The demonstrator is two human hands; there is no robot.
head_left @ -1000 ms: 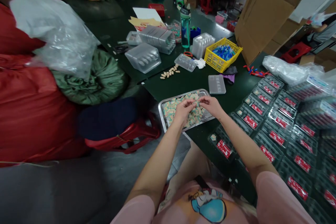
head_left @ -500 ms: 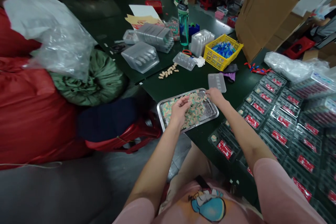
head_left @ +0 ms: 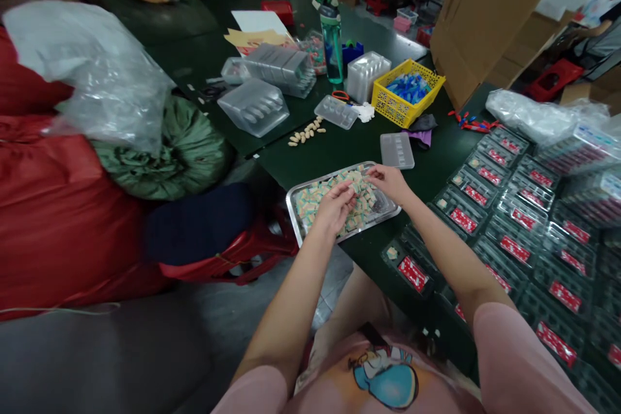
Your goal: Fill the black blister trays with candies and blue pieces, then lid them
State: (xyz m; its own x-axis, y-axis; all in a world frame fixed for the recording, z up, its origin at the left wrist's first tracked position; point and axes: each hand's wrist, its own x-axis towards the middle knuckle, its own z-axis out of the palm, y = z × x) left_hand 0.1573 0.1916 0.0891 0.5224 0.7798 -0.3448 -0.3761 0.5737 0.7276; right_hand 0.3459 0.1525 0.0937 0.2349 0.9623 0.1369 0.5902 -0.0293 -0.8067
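A shallow metal tray (head_left: 392, 212) lies at the table's near edge, heaped with small beige-and-green pieces (head_left: 313, 199). My left hand (head_left: 334, 208) is over the middle of the heap, its fingers curled together; what they hold is too small to make out. Just to the right, my right hand (head_left: 392, 184) reaches over the tray's far side, thumb and fingertips pinched close to the left fingers. Whatever is in that pinch cannot be made out either. Behind the right hand lies a clear plastic blister shell (head_left: 398, 151).
Rows of clear packs with red cards (head_left: 464, 220) cover the table's right side. Farther back stand a yellow basket (head_left: 407, 113) of blue items, a green bottle (head_left: 332, 45) and clear plastic trays (head_left: 253, 103). Wooden pegs (head_left: 305, 136) lie loose. A red stool (head_left: 228, 255) is at left.
My right hand has moved left, from the tray's far right side toward my left hand. My left hand stays over the heap, its fingers slightly shifted.
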